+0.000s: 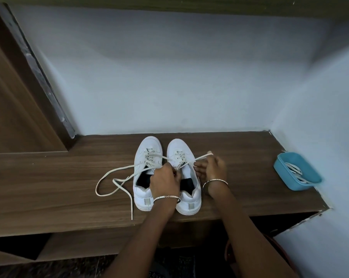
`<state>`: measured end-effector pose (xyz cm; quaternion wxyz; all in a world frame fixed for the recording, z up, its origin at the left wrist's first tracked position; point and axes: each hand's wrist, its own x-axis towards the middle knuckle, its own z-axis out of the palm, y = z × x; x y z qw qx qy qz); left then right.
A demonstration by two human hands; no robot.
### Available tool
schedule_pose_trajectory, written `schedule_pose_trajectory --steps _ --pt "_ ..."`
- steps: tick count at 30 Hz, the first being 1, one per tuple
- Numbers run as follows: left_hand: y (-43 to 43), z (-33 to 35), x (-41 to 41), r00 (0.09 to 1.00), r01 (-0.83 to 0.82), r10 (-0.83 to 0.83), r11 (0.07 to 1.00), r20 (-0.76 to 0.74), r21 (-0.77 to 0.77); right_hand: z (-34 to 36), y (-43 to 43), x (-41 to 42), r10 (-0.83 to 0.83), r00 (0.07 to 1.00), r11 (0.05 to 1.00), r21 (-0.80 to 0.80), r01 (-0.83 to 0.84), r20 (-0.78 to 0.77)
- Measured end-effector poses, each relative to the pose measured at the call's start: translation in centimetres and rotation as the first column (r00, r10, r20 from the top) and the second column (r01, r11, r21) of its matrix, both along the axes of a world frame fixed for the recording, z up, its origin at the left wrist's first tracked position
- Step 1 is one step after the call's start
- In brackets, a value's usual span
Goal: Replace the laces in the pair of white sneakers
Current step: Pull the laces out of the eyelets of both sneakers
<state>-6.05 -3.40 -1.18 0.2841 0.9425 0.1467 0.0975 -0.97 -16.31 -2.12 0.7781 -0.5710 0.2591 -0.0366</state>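
Two white sneakers stand side by side on the wooden shelf (pixel 59 177), toes toward the wall: the left sneaker (pixel 146 157) and the right sneaker (pixel 186 195). My left hand (pixel 164 180) sits over the right sneaker's tongue, fingers curled at its lace. My right hand (pixel 212 168) pinches the right sneaker's lace (pixel 201 157) and holds it taut, up and to the right. The left sneaker's lace (pixel 113 182) trails loose across the shelf to the left in long loops.
A blue plastic tub (pixel 310 178) with more white laces (pixel 295 169) in it sits at the shelf's right end by the wall corner. A pale wall rises right behind the sneakers. A brown wooden panel stands at the left.
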Motion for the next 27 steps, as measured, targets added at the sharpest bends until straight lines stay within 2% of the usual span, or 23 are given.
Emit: schedule_pose_trajectory --steps 2,3,4,5,6,7,9,11,13,15,17,19,21,23,25,27 --pt "0.1 -0.1 0.0 1.000 -0.004 0.004 1.000 -0.003 -0.003 -0.5 -0.5 0.2 -0.033 0.996 0.993 0.108 0.042 -0.082" --pt "0.2 -0.2 0.0 1.000 -0.005 0.005 1.000 -0.002 -0.009 -0.9 -0.9 0.1 -0.037 0.994 0.998 0.045 0.042 -0.106" --pt "0.2 -0.3 0.0 1.000 -0.006 0.006 1.000 0.002 -0.019 -1.1 -1.1 -0.1 -0.047 0.992 0.994 -0.107 0.034 -0.121" --pt "0.3 -0.3 0.0 1.000 -0.008 0.009 1.000 0.010 -0.028 -1.4 -1.3 -0.4 -0.053 0.992 0.951 -0.308 0.016 -0.112" --pt "0.4 -0.4 -0.1 1.000 -0.007 0.007 0.999 0.016 -0.033 -1.3 -1.4 -0.8 -0.047 0.998 0.879 -0.476 0.018 -0.050" --pt "0.3 -0.4 -0.1 1.000 -0.002 0.003 0.999 0.024 -0.033 -1.1 -1.2 -1.2 0.006 0.997 0.805 -0.591 0.040 0.077" --pt "0.3 -0.4 -0.2 0.999 0.007 -0.006 1.000 0.037 -0.017 -0.3 -0.5 -1.9 0.210 0.921 0.598 -0.788 0.145 0.329" --pt "0.2 -0.3 -0.2 1.000 0.011 -0.011 1.000 0.029 0.002 0.3 0.4 -2.0 0.427 0.855 0.295 -0.939 0.176 0.294" --pt "0.2 -0.3 -0.2 1.000 0.005 -0.005 1.000 0.004 0.009 0.3 1.3 -1.8 0.510 0.850 0.024 -0.989 0.145 0.137" --pt "0.2 -0.3 -0.2 1.000 0.000 0.000 1.000 -0.006 0.000 0.1 1.8 -1.5 0.513 0.856 -0.096 -0.986 0.138 0.070" --pt "0.3 -0.4 -0.2 1.000 0.005 -0.005 1.000 -0.010 0.009 0.1 1.8 -1.4 0.511 0.855 -0.128 -0.977 0.171 0.083" --pt "0.3 -0.3 -0.2 1.000 0.006 -0.005 1.000 -0.009 0.023 0.3 1.6 -1.4 0.496 0.863 -0.071 -0.985 0.155 0.100" --pt "0.3 -0.3 -0.2 1.000 0.007 -0.006 1.000 -0.011 0.021 0.5 0.9 -1.5 0.452 0.885 0.099 -0.992 0.077 0.114" --pt "0.3 -0.2 -0.1 1.000 0.006 -0.006 1.000 -0.008 0.015 0.7 -0.1 -1.5 0.369 0.906 0.397 -0.917 0.046 0.205" --pt "0.3 -0.2 -0.2 1.000 0.007 -0.007 1.000 -0.009 0.005 1.3 -1.4 -1.3 0.144 0.950 0.708 -0.699 0.096 0.276" --pt "0.3 -0.2 -0.2 1.000 0.007 -0.007 1.000 -0.008 -0.006 1.7 -3.1 -0.7 -0.081 0.974 0.860 -0.479 0.174 0.210"
